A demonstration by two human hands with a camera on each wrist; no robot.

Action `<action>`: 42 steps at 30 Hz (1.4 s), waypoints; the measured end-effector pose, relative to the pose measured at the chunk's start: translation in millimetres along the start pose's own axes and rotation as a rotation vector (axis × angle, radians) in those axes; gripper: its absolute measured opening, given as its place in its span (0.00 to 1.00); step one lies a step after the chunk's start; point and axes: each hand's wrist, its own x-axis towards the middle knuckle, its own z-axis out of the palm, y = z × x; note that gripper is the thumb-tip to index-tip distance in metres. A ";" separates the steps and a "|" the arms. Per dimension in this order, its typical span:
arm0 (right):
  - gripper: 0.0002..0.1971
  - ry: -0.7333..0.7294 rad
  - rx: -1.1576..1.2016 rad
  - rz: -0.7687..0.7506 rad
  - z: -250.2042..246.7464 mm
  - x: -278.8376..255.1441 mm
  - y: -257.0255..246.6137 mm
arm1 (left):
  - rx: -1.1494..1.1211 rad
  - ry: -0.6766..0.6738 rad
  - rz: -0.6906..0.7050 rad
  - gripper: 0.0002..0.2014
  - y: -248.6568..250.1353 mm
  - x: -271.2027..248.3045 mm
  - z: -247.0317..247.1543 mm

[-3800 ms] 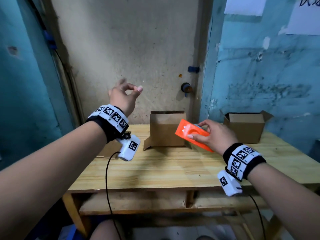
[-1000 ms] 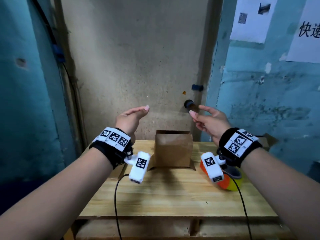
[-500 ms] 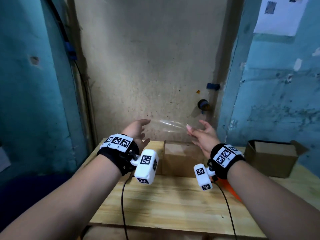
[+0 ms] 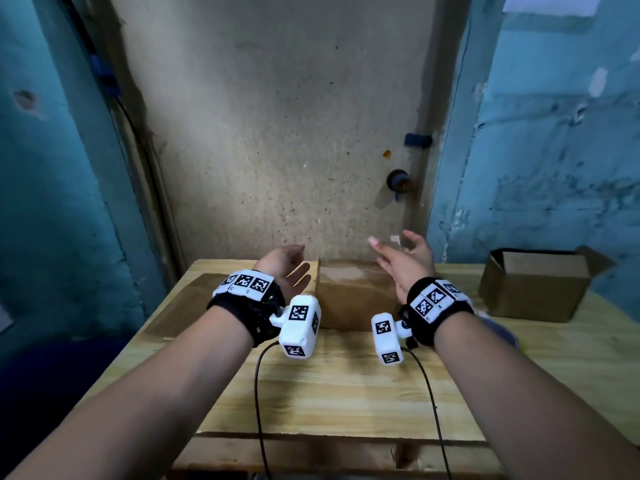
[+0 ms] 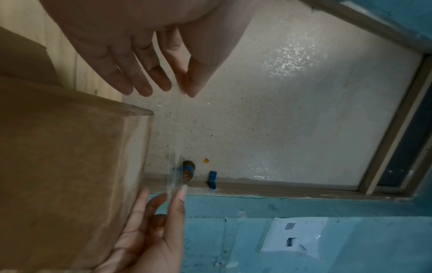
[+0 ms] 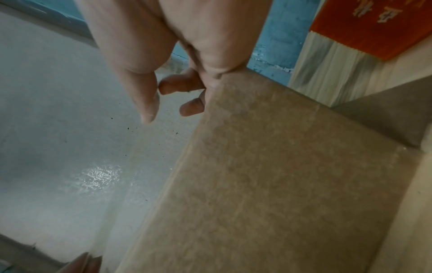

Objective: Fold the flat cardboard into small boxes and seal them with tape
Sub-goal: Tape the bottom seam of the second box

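Above the far edge of the wooden worktop (image 4: 346, 386): clear tape strip (image 5: 174, 166) stretched taut over the folded box (image 4: 353, 292), presumably to lower it flat across the top seam. Left hand (image 4: 287, 268) pinching one end between thumb and fingers; right hand (image 4: 403, 259) pinching the other. Second, open box (image 4: 536, 289) at far right. Orange dispenser (image 6: 374, 24) near right, its white lettering unreadable.
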 end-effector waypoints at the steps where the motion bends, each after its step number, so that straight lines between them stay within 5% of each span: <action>1: 0.42 0.009 0.002 -0.011 -0.8 1.4 1.9 | 0.005 0.003 -0.004 0.03 -2.6 2.4 -0.4; 11: 0.36 0.042 0.017 -0.051 2.7 0.2 8.8 | 0.105 0.040 -0.005 0.09 -18.9 13.3 -3.8; 14: 0.36 0.073 -0.026 -0.085 2.4 2.0 13.0 | 0.063 0.017 -0.020 0.03 -18.7 16.8 -3.2; 19: 0.36 0.087 -0.006 -0.082 3.4 7.9 17.7 | 0.079 -0.021 -0.116 0.15 -21.3 20.0 -2.3; 28: 0.37 0.095 -0.012 -0.077 1.9 14.2 21.7 | 0.127 -0.033 -0.056 0.07 -19.6 32.8 0.8; 39: 0.32 0.144 -0.122 -0.056 7.2 22.1 29.1 | 0.217 0.020 -0.185 0.14 -32.1 44.4 -2.8; 42: 0.33 0.137 -0.134 -0.056 9.2 18.7 25.4 | 0.258 0.060 -0.108 0.11 -34.3 45.1 -0.3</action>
